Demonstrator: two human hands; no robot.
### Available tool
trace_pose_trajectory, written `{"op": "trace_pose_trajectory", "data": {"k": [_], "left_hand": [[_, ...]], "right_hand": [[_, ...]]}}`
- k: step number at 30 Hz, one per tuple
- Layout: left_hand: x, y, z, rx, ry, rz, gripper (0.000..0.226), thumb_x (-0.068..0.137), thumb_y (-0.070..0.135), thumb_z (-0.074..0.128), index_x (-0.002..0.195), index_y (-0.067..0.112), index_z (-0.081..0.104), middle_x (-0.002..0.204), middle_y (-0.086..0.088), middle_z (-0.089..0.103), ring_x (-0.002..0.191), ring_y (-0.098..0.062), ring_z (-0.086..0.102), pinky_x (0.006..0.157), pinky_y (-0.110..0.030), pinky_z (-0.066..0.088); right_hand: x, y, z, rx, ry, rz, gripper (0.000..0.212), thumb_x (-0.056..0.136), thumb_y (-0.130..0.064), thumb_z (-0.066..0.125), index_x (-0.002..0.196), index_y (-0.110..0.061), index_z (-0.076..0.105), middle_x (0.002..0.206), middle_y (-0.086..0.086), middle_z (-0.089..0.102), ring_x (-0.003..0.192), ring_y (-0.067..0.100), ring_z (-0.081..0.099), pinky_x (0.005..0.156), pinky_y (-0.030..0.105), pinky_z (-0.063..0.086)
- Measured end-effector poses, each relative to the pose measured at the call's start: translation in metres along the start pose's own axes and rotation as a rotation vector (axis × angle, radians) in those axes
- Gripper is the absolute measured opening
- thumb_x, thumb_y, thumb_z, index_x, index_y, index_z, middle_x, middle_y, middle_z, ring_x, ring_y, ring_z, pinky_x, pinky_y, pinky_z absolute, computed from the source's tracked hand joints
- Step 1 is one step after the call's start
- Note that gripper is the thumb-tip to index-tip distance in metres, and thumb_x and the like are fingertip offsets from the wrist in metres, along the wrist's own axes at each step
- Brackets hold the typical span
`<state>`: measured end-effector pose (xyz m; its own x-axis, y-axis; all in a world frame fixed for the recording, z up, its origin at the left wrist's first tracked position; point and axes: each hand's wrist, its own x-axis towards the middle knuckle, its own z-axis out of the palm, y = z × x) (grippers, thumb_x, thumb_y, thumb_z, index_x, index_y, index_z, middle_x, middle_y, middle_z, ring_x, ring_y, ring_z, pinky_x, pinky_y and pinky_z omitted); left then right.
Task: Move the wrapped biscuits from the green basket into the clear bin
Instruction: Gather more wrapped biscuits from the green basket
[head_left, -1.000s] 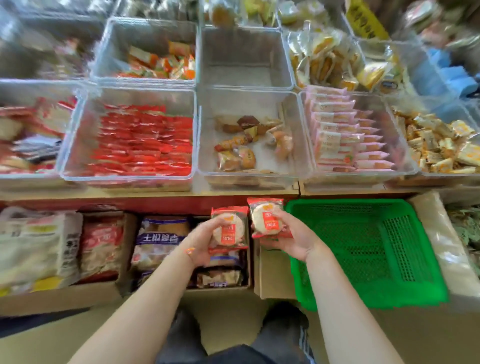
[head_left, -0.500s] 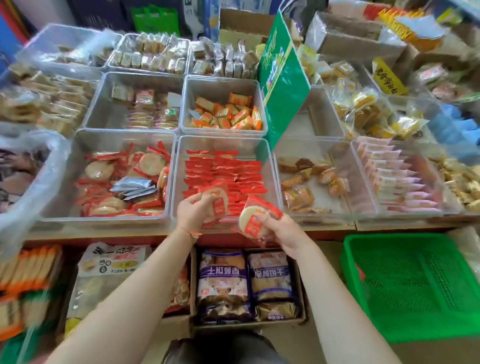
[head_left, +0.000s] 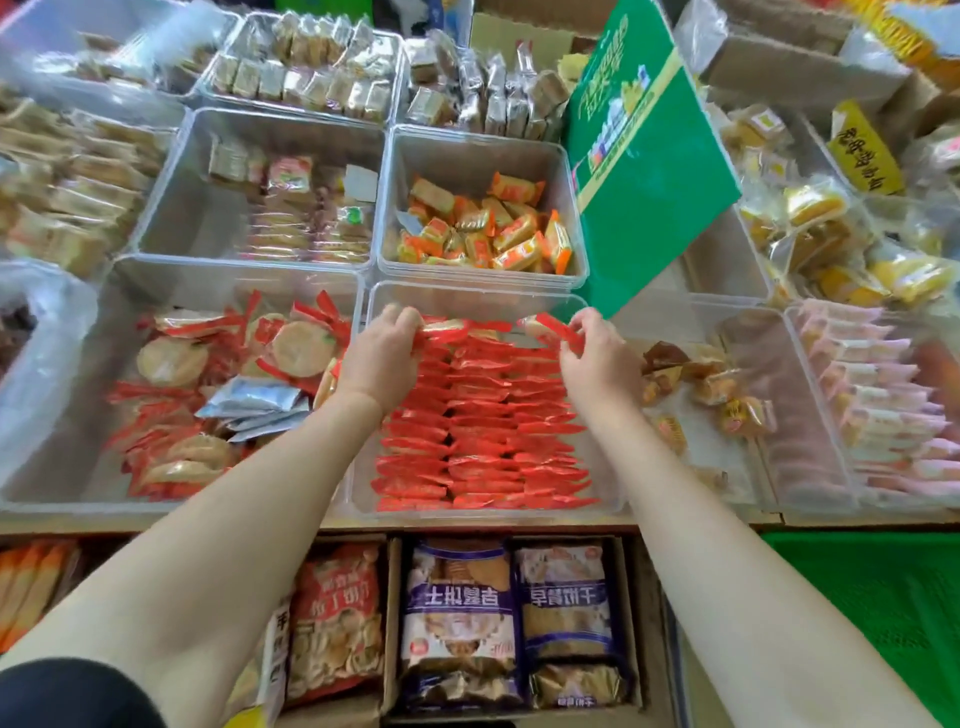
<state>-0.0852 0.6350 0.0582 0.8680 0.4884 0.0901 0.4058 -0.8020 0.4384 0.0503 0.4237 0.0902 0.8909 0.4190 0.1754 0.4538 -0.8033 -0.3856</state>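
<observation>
Both my hands reach over the clear bin that holds three neat rows of red-wrapped biscuits. My left hand grips one wrapped biscuit at the far end of the left row. My right hand grips another wrapped biscuit, tilted, above the far end of the right row. Only a corner of the green basket shows, at the lower right below the shelf.
Clear bins of other snacks surround the red one: loose round biscuits to the left, orange packs behind, pink packs to the right. A green sign leans behind the bin. Cardboard boxes with snack bags sit below the shelf.
Both hands moved up and forward from in front of the shelf edge to the far end of the red bin, each carrying its biscuit. The view shifted left, pushing the green basket toward the edge.
</observation>
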Motion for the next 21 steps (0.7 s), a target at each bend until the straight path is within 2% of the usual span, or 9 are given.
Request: {"op": "trace_pose_trajectory", "data": {"k": [2,5,9,13,15,18,19,21], "left_hand": [[0.006,-0.006,0.009,0.142,0.005,0.061,0.018,0.083,0.010,0.062,0.101,0.010,0.059,0.098,-0.013,0.060,0.093,-0.037,0.058,0.085,-0.044,0.040],[0.009,-0.012,0.019,0.203,0.054,0.086,0.014,0.086,0.020,0.062,0.098,0.013,0.060,0.093,-0.009,0.063,0.092,-0.033,0.059,0.090,-0.042,0.033],[0.010,-0.015,0.020,0.156,0.071,0.126,0.016,0.087,0.019,0.062,0.100,0.012,0.061,0.093,-0.010,0.063,0.089,-0.034,0.060,0.088,-0.042,0.035],[0.009,-0.013,0.018,0.120,0.056,0.118,0.017,0.090,0.019,0.061,0.104,0.010,0.062,0.094,-0.011,0.064,0.091,-0.035,0.059,0.085,-0.044,0.039],[0.010,-0.013,0.016,0.115,0.042,0.105,0.019,0.090,0.020,0.059,0.106,0.010,0.061,0.095,-0.010,0.063,0.092,-0.035,0.058,0.086,-0.044,0.040],[0.009,-0.012,0.016,0.121,0.008,0.107,0.022,0.089,0.019,0.060,0.109,0.011,0.060,0.097,-0.010,0.062,0.093,-0.034,0.057,0.087,-0.043,0.040],[0.009,-0.012,0.016,0.119,-0.003,0.106,0.024,0.088,0.018,0.061,0.110,0.011,0.060,0.098,-0.010,0.061,0.094,-0.034,0.057,0.087,-0.044,0.041],[0.009,-0.012,0.016,0.120,-0.013,0.101,0.026,0.086,0.017,0.062,0.112,0.012,0.060,0.099,-0.010,0.061,0.094,-0.033,0.056,0.088,-0.043,0.041]], "right_hand": [[0.014,0.001,0.011,-0.189,-0.003,-0.099,0.012,0.095,-0.014,0.054,0.106,-0.014,0.056,0.102,0.007,0.065,0.091,0.029,0.059,0.067,0.033,0.040],[0.029,0.003,0.027,-0.391,-0.054,-0.176,0.020,0.093,-0.003,0.046,0.104,-0.011,0.059,0.106,0.011,0.064,0.101,0.032,0.054,0.083,0.039,0.039],[0.037,-0.005,0.042,-0.550,-0.095,-0.248,0.027,0.090,0.004,0.042,0.102,-0.007,0.063,0.104,0.012,0.060,0.104,0.032,0.051,0.086,0.043,0.037],[0.041,-0.012,0.054,-0.484,-0.153,-0.295,0.024,0.087,0.009,0.043,0.100,-0.003,0.058,0.103,0.016,0.057,0.096,0.034,0.054,0.078,0.040,0.042],[0.039,-0.013,0.061,-0.424,-0.250,-0.282,0.025,0.086,0.011,0.043,0.102,-0.002,0.056,0.104,0.017,0.055,0.096,0.034,0.055,0.074,0.039,0.043],[0.042,-0.017,0.064,-0.469,-0.462,-0.161,0.031,0.089,0.003,0.046,0.116,-0.004,0.059,0.116,0.014,0.057,0.109,0.032,0.053,0.089,0.041,0.044],[0.045,-0.021,0.063,-0.508,-0.480,-0.133,0.032,0.089,-0.002,0.047,0.118,-0.007,0.060,0.119,0.013,0.057,0.113,0.031,0.050,0.094,0.042,0.041],[0.051,-0.034,0.059,-0.489,-0.400,-0.173,0.034,0.087,-0.010,0.049,0.120,-0.012,0.059,0.123,0.011,0.055,0.116,0.029,0.047,0.098,0.044,0.037]]}}
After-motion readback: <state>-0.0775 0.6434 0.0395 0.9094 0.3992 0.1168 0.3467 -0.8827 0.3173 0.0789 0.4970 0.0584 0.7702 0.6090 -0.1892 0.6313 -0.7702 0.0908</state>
